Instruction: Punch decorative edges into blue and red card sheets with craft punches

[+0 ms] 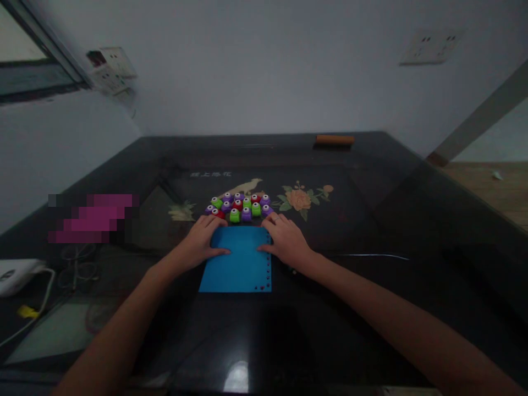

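Head view, forward and down.

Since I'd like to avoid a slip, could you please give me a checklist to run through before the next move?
1. Left hand at the sheet's left side: ok, thumb over the blue sheet.
2. Right hand at its right side: ok, thumb reaching over that edge.
3. Sheet flat: ok, it appears to lie flat on the dark table.
4. Eye-topped pieces off the sheet: ok, grouped beyond its far edge.
5. A hand free: not ok, both are at the sheet.
6. Small dark marks dry: cannot tell from this view.
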Demonstrator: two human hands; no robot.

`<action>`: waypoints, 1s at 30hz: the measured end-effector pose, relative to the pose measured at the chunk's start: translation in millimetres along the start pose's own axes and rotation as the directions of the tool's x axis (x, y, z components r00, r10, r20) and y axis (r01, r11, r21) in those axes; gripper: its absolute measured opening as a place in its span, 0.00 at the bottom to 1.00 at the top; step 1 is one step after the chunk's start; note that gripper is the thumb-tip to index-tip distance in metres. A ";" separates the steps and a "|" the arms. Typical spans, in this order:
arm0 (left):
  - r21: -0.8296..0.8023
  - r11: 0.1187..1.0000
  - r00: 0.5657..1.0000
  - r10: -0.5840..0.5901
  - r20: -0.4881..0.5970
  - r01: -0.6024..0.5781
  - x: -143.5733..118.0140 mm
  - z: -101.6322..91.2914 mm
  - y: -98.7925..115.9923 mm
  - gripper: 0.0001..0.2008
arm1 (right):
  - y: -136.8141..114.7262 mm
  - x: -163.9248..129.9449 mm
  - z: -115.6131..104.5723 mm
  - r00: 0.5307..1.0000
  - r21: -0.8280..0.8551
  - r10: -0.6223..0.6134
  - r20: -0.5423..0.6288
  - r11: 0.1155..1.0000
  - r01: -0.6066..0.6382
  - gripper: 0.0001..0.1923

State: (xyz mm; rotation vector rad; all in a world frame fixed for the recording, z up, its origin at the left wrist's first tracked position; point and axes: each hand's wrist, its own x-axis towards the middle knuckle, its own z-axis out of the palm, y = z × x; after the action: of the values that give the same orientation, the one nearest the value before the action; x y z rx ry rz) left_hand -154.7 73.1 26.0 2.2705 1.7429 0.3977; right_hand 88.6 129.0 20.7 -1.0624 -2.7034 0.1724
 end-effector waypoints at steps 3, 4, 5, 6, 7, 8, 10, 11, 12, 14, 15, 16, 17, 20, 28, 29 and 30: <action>0.068 0.998 1.000 0.020 -0.015 -0.019 0.2 -1.4 2.5 0.20 | 3.1 0.8 2.1 1.000 0.048 0.002 -0.004 0.999 -0.002 0.20; 0.089 0.996 1.000 0.023 -0.015 -0.022 0.1 -1.7 3.0 0.19 | 4.1 1.1 3.2 1.000 0.064 0.005 -0.009 0.998 -0.004 0.18; 0.104 0.994 1.000 0.022 -0.015 -0.020 0.0 -2.0 3.2 0.17 | 4.9 1.3 4.4 1.000 0.083 0.010 -0.015 0.997 -0.009 0.16; 0.110 0.994 1.000 0.017 -0.015 -0.015 -0.1 -2.4 3.1 0.15 | 5.7 1.5 5.5 1.000 0.104 0.016 -0.020 0.994 -0.014 0.14; 0.106 0.994 1.000 0.007 -0.015 -0.005 -0.2 -2.8 2.8 0.13 | 6.4 1.8 6.5 0.999 0.128 0.024 -0.025 0.992 -0.021 0.13; 0.090 0.996 1.000 -0.007 -0.017 0.009 -0.2 -3.2 2.2 0.11 | 7.0 2.0 7.4 0.999 0.153 0.032 -0.029 0.988 -0.027 0.12; 0.026 0.999 0.999 -0.041 -0.027 0.042 -0.2 -4.3 0.2 0.09 | 8.2 2.7 8.8 0.998 0.194 0.045 -0.044 0.980 -0.036 0.10; -0.021 0.998 0.998 -0.059 -0.032 0.059 -0.1 -4.8 -1.1 0.09 | 8.9 3.1 9.1 0.997 0.211 0.049 -0.056 0.977 -0.036 0.09; -0.073 0.994 0.996 -0.080 -0.040 0.077 0.0 -5.4 -2.6 0.10 | 9.6 3.6 9.2 0.996 0.229 0.052 -0.068 0.973 -0.035 0.09; -0.178 0.978 0.991 -0.122 -0.061 0.110 0.1 -6.6 -5.6 0.12 | 11.2 4.6 8.1 0.994 0.275 0.059 -0.090 0.961 -0.032 0.08; -0.227 0.966 0.987 -0.146 -0.073 0.126 0.1 -7.4 -6.9 0.13 | 12.0 5.2 7.0 0.993 0.309 0.068 -0.096 0.950 -0.035 0.08; -0.278 0.950 0.982 -0.171 -0.084 0.142 0.1 -8.2 -7.7 0.14 | 12.8 5.8 5.6 0.992 0.357 0.083 -0.091 0.933 -0.045 0.08; -0.334 0.929 0.976 -0.198 -0.089 0.158 0.0 -9.2 -8.2 0.15 | 13.4 6.3 3.8 0.992 0.418 0.102 -0.074 0.906 -0.062 0.08; -0.511 0.833 0.954 -0.289 -0.073 0.214 -0.1 -12.8 -7.1 0.16 | 14.0 7.6 -2.3 0.989 0.639 0.145 0.029 0.758 -0.130 0.08; -0.715 0.659 0.888 -0.444 -0.118 0.234 0.4 -12.0 5.4 0.18 | 11.3 2.4 -19.8 0.968 0.850 0.116 0.222 0.463 -0.250 0.13; -0.748 0.625 0.891 -0.442 -0.100 0.225 0.2 -10.1 8.3 0.20 | 12.2 -0.3 -21.1 0.965 0.848 0.128 0.227 0.462 -0.261 0.13; -0.783 0.583 0.896 -0.437 -0.074 0.219 -0.2 -8.0 11.9 0.22 | 13.8 -3.9 -22.0 0.961 0.846 0.145 0.234 0.456 -0.275 0.13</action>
State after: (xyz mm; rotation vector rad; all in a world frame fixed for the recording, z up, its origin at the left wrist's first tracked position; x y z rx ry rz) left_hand -147.0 70.2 37.7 1.2856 1.6098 1.1423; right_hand 106.1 136.9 38.7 -0.9987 -1.9903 1.5387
